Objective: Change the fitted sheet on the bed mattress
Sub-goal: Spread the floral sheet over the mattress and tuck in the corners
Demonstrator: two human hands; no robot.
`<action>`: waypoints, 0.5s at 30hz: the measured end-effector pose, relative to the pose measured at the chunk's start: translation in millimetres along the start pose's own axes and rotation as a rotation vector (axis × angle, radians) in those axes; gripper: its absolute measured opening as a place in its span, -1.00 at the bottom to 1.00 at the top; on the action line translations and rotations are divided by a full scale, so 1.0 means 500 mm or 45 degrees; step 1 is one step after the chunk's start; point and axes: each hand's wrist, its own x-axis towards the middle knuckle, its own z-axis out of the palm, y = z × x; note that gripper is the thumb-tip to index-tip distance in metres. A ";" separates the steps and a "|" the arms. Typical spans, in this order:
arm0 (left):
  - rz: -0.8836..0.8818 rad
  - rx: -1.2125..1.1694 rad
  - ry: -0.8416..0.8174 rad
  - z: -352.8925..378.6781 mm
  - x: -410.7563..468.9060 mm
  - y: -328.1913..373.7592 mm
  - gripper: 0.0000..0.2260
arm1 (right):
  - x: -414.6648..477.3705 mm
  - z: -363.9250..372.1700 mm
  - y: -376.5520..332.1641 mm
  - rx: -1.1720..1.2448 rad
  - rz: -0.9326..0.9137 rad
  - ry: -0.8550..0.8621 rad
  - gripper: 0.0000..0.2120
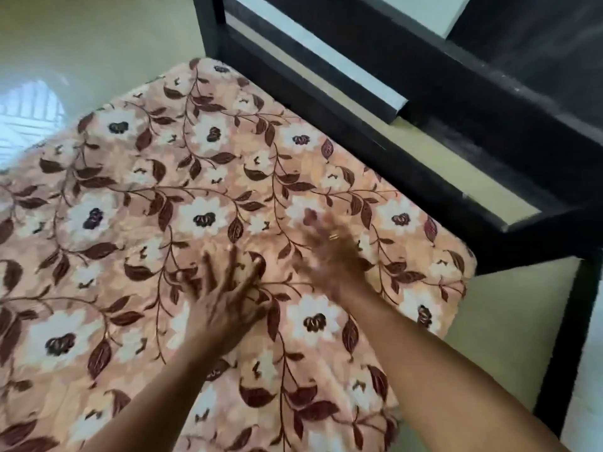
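A peach fitted sheet [156, 190] with white flowers and brown leaves covers the mattress, which fills the left and middle of the head view. My left hand [225, 288] lies flat on the sheet with fingers spread. My right hand [329, 252], blurred and wearing a gold ring, rests palm down on the sheet just to the right of it, fingers apart. Neither hand holds anything. The sheet wraps over the mattress corner [456, 265] at the right.
A black bed frame [424, 102] with rails runs along the far and right side of the mattress. A black post [567, 337] stands at the right. Pale floor [81, 44] shows at the upper left, with a bright reflection [29, 115].
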 end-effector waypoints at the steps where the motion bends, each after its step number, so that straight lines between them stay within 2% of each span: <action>1: -0.005 0.025 0.028 -0.013 0.050 0.004 -0.26 | 0.039 -0.007 0.046 0.002 0.264 0.074 -0.28; 2: -0.011 0.029 0.060 -0.027 0.094 0.011 -0.25 | 0.072 -0.012 0.080 -0.016 0.472 0.107 -0.28; 4: 0.000 0.041 0.085 -0.066 0.174 0.033 -0.25 | 0.123 -0.023 0.093 -0.020 0.589 0.106 -0.28; 5: 0.018 0.069 0.087 -0.072 0.211 0.037 -0.24 | 0.135 -0.026 0.079 -0.015 0.492 0.111 -0.28; 7: 0.015 0.075 0.054 -0.055 0.285 0.053 -0.25 | 0.112 -0.029 0.078 -0.037 0.150 0.085 -0.30; 8: -0.006 0.049 0.012 -0.037 0.318 0.054 -0.26 | 0.086 -0.026 0.095 -0.021 0.080 0.072 -0.32; 9: -0.035 0.002 -0.049 -0.024 0.346 0.073 -0.25 | 0.046 -0.023 0.136 -0.001 0.177 0.082 -0.34; 11: -0.079 -0.119 -0.059 -0.012 0.363 0.111 -0.22 | -0.031 -0.017 0.214 0.034 0.689 0.171 -0.36; 12: -0.011 -0.152 0.001 -0.016 0.353 0.136 -0.26 | -0.067 -0.019 0.240 0.058 0.953 0.198 -0.35; 13: 0.117 -0.135 0.141 -0.020 0.333 0.160 -0.31 | -0.094 -0.023 0.248 0.078 1.104 0.214 -0.32; 14: 0.254 -0.084 0.230 -0.042 0.304 0.199 -0.36 | -0.121 -0.028 0.246 0.089 1.120 0.208 -0.29; 15: 0.348 -0.033 0.202 -0.058 0.277 0.237 -0.36 | -0.145 -0.029 0.235 0.085 0.980 0.183 -0.29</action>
